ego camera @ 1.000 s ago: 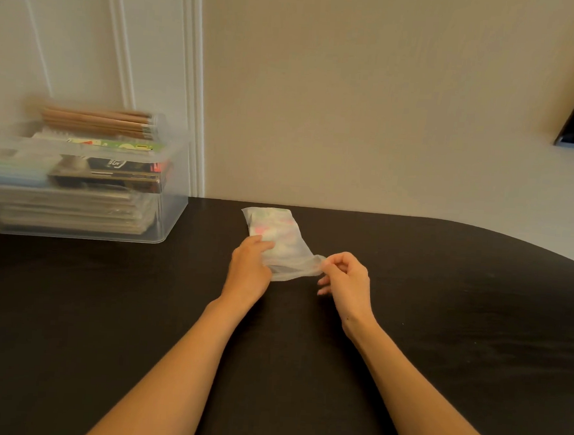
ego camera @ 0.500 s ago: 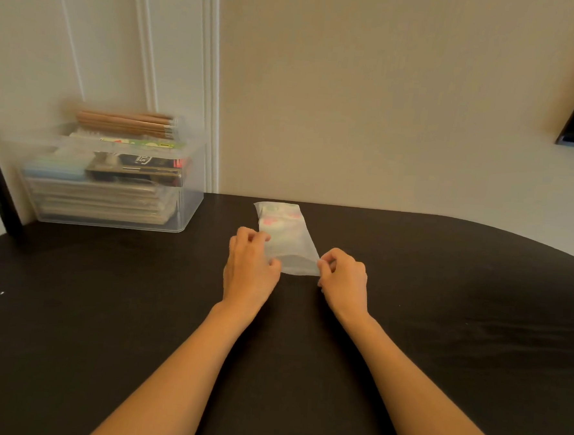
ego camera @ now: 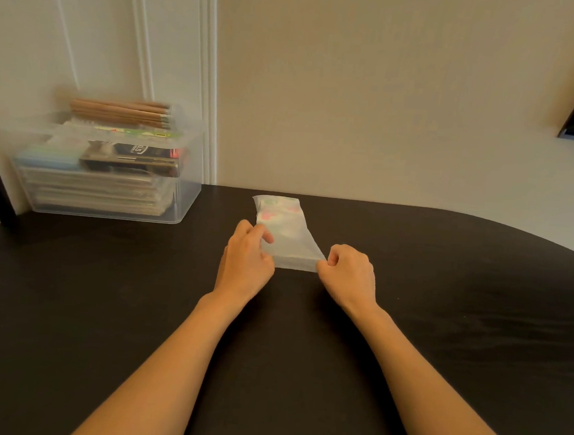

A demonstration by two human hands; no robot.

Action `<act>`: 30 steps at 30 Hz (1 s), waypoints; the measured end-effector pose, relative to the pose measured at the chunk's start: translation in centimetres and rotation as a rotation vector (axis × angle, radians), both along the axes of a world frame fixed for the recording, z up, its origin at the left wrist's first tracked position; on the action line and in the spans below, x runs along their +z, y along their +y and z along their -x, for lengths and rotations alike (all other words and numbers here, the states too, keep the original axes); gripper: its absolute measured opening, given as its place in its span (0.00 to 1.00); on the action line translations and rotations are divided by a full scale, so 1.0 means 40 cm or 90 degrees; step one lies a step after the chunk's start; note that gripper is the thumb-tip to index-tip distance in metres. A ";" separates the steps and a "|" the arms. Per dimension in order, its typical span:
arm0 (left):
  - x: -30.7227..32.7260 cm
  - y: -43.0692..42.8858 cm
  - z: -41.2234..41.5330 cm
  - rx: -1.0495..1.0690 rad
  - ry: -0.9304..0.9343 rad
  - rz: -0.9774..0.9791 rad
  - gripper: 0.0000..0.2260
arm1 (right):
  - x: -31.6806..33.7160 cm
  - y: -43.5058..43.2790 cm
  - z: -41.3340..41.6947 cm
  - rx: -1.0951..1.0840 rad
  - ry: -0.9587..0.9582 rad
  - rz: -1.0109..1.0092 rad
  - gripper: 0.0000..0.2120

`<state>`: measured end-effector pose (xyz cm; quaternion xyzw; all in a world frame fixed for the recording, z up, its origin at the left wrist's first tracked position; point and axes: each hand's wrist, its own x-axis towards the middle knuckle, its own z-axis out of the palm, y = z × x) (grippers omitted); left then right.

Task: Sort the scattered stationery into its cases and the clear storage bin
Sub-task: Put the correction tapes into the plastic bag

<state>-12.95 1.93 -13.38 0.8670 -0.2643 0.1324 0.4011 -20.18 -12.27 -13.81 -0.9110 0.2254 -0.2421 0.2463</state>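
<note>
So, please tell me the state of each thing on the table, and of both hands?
Frosted pouch: flat on the table, near end pinched by both hands.
Left hand: pinches the pouch's left corner.
Right hand: pinches its right corner.
Clear storage bin: no lid, full.
Pencils: lying on top.

soft even light, slight blur

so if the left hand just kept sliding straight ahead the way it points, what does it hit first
Probably the frosted pouch, which the left hand already pinches at its near left edge. Past the pouch the dark table looks bare up to the wall, though depth is hard to judge.
</note>
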 end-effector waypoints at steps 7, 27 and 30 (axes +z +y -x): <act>-0.016 0.018 -0.032 -0.008 0.148 -0.132 0.08 | 0.004 -0.038 0.008 0.092 0.166 -0.034 0.13; 0.037 0.034 -0.042 -0.005 0.742 0.341 0.12 | 0.047 -0.001 -0.017 -0.033 0.018 -0.825 0.08; 0.035 0.037 -0.047 -0.016 0.734 0.348 0.07 | 0.048 -0.003 -0.014 -0.011 -0.029 -0.878 0.10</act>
